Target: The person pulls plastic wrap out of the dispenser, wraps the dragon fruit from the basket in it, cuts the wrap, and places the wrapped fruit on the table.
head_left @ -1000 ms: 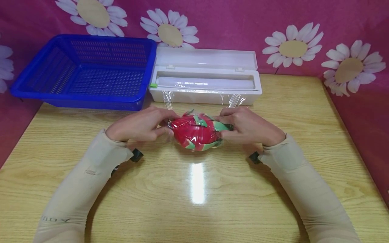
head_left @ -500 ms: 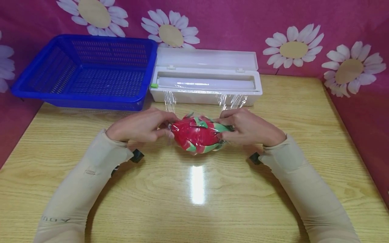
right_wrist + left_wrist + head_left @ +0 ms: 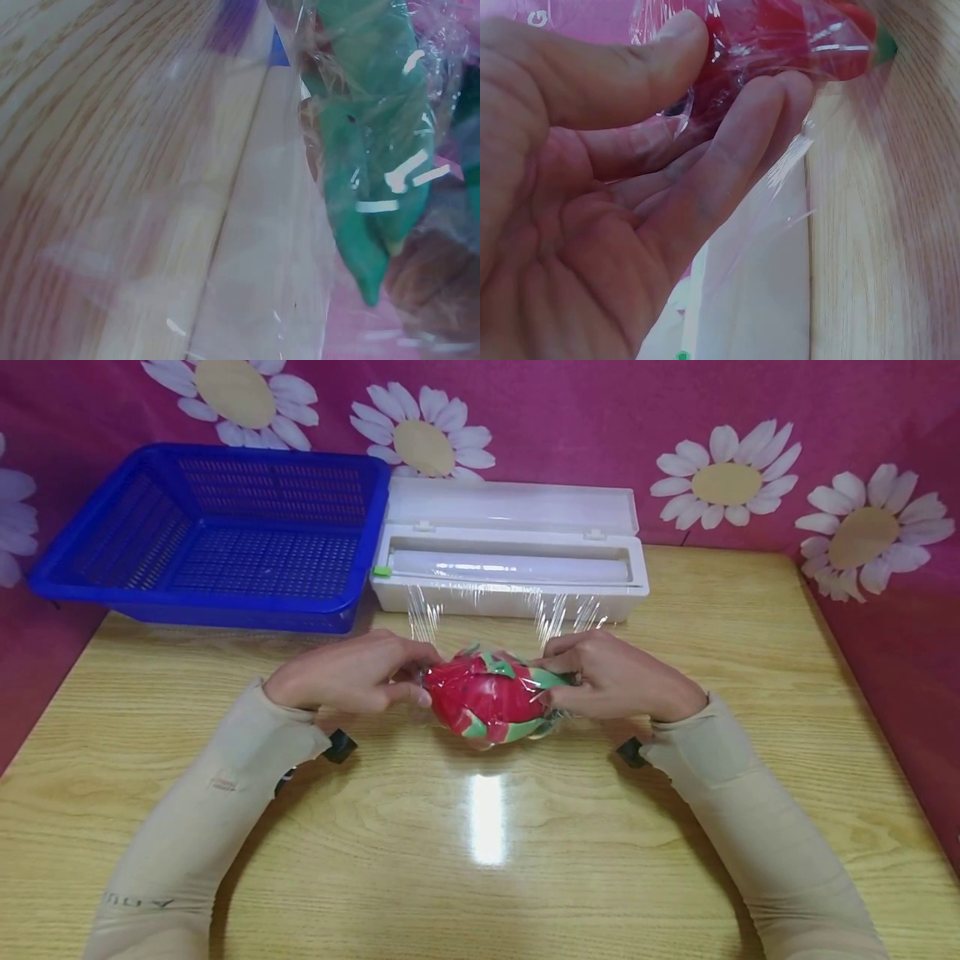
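Note:
Between the two hands is a red dragon fruit (image 3: 487, 697) with green scales, covered in shiny clear cling film. My left hand (image 3: 360, 671) pinches its left end, the thumb on the film in the left wrist view. At the green-tipped right end, my right hand (image 3: 611, 672) grips fruit and film with thumb and fingers. A stretched sheet of cling film (image 3: 551, 617) runs from the fruit back to a white dispenser box (image 3: 510, 602). In the right wrist view, green scales (image 3: 375, 150) show under wrinkled film, and most of that hand is hidden.
The dispenser's lid (image 3: 517, 506) stands raised, with a film roll (image 3: 510, 566) inside and a green slider (image 3: 382, 572) at its left end. Left of it is a blue plastic basket (image 3: 225, 606). A pink flowered cloth (image 3: 570, 418) rises behind the wooden table (image 3: 487, 902).
The dragon fruit and both hands have shifted slightly toward the front. More stretched film shows between the fruit and the dispenser. Both hands keep their hold.

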`<state>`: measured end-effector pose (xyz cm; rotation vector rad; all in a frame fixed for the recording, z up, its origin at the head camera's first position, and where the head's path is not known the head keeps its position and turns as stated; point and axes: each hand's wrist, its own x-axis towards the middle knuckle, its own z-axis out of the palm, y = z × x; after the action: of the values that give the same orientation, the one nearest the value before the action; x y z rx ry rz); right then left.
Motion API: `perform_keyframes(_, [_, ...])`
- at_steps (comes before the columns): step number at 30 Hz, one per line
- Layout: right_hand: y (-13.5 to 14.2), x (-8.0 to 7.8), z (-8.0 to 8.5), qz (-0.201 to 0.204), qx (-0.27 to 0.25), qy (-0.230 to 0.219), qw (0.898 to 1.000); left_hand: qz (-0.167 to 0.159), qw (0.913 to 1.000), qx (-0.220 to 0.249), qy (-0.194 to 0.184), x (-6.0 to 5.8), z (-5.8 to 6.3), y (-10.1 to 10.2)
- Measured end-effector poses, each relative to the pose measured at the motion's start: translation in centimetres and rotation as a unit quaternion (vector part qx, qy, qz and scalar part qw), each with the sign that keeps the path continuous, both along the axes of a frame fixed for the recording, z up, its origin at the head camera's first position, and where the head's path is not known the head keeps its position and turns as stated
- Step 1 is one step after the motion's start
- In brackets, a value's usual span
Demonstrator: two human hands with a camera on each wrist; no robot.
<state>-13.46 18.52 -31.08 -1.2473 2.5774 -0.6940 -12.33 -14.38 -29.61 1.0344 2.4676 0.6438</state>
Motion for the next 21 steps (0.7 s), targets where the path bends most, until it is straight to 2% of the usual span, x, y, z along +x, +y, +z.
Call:
perform_keyframes(6, [0.01,-0.03,-0.04,0.002,-0.003,-0.018,1.000,-0.005,1.0000,-0.005,-0.007,0.00,-0.09,-0.04])
perform_keyframes(21, [0.12,-0.32,-0.38,0.039,-0.023,-0.010,0.999,-0.033,0.9982,0.009,-0.049,-0.45,-0.40,-0.26])
